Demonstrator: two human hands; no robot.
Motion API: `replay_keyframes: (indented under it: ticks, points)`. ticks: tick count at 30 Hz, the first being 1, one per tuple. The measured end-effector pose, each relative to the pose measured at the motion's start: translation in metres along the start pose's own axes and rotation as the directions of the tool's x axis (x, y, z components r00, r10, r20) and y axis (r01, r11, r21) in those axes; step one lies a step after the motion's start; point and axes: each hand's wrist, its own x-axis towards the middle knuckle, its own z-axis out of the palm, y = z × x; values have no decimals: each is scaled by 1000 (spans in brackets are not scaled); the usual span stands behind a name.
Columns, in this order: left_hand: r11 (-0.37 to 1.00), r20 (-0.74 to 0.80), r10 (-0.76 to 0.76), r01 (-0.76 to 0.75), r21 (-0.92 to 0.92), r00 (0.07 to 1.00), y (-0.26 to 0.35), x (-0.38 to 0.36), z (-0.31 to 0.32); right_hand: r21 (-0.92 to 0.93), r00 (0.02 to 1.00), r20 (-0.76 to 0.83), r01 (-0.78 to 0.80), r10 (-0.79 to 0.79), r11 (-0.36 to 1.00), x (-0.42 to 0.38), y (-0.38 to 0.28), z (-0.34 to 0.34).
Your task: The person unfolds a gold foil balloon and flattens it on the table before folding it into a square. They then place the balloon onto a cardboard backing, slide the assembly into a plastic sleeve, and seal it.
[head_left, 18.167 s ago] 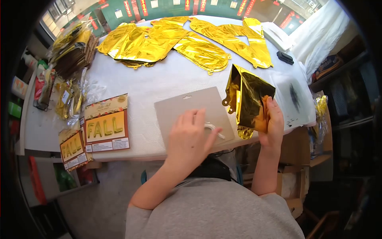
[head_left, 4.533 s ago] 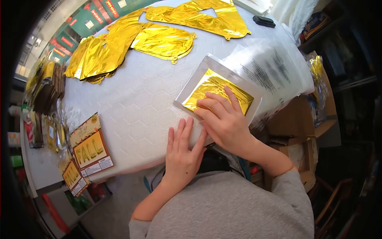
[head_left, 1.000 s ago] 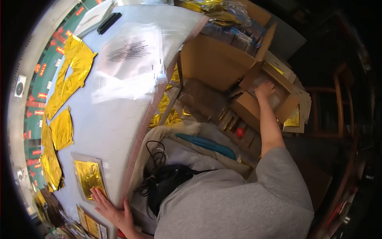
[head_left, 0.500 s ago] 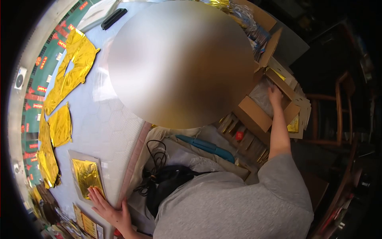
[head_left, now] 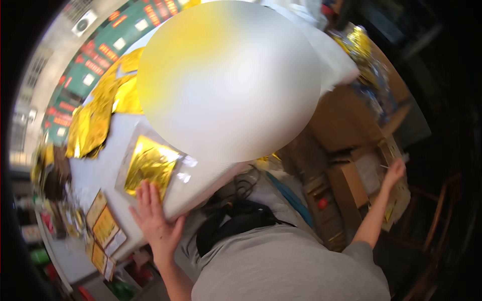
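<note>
My left hand [head_left: 158, 223] is open, fingers stretched, its fingertips resting on the near edge of a flat gold foil piece [head_left: 150, 163] in a clear plastic sleeve. That packet lies on the pale padded table surface. On the far right, my right hand [head_left: 395, 173] is closed beside an open cardboard box [head_left: 354, 183]. A thin whitish strip [head_left: 384, 166] shows by its fingers, too blurred to name. Clear plastic [head_left: 369, 173] lies inside the box.
Gold foil balloon shapes [head_left: 93, 123] spread along the table's far left. Printed cards [head_left: 103, 220] lie near the left corner. A larger carton [head_left: 346, 115] with shiny packets stands at right, a wooden chair [head_left: 442, 215] beyond. A blurred oval hides the upper middle.
The view has turned leftward. My right hand has come out of the cardboard box to its right side. My left hand stays at the foil packet, its fingers more spread.
</note>
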Motion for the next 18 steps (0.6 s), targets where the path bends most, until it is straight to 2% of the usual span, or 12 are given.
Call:
replay_keyframes:
  ticks: [1, 3, 6, 9, 10, 11, 12, 14, 15, 16, 17, 18]
  points:
    - [1000, -12, 0, 0, 0, 1000, 0, 0, 1, 324, 928, 47, -363, 368, 873, 7, -37, 6]
    - [1000, 1, -1, 1, -27, 1000, -2, 0, -1, 543, 911, 20, -356, 413, 760, 24, -101, 22]
    - [998, -18, 2, -3, -56, 1000, -2, -1, -1, 704, 938, 269, -345, 216, 621, 55, -182, 43]
    - [997, -36, 13, -16, -78, 999, -5, -2, 2, 734, 933, 327, -352, 153, 581, 7, -417, 95]
    - [995, -51, 17, -22, -93, 999, -6, -2, 3, 824, 824, 508, -380, -252, 420, 0, -431, 118]
    - [995, -58, 10, -16, -96, 998, -6, -2, 3, 793, 862, 469, -317, -190, 519, -40, -489, 143]
    - [994, -55, 15, -21, -104, 998, -7, -2, 3, 775, 636, 620, -404, -459, 487, -56, -535, 155]
    - [993, -47, 17, -22, -119, 999, -6, -2, 2, 798, 350, 582, -421, -734, 432, -98, -637, 178]
    - [993, -53, 7, -14, -119, 999, -7, -2, 2, 801, 346, 551, -475, -760, 364, -129, -679, 195]
    - [991, -54, 14, -22, -135, 998, -8, -2, 3, 878, 382, 433, -382, -817, 287, -157, -714, 221]
    - [988, -55, 21, -29, -151, 998, -8, -2, 3, 898, 338, 417, -294, -844, 327, -177, -746, 235]
    - [987, -66, 17, -27, -156, 998, -8, -2, 2, 943, 359, 301, -253, -884, 218, -202, -774, 249]
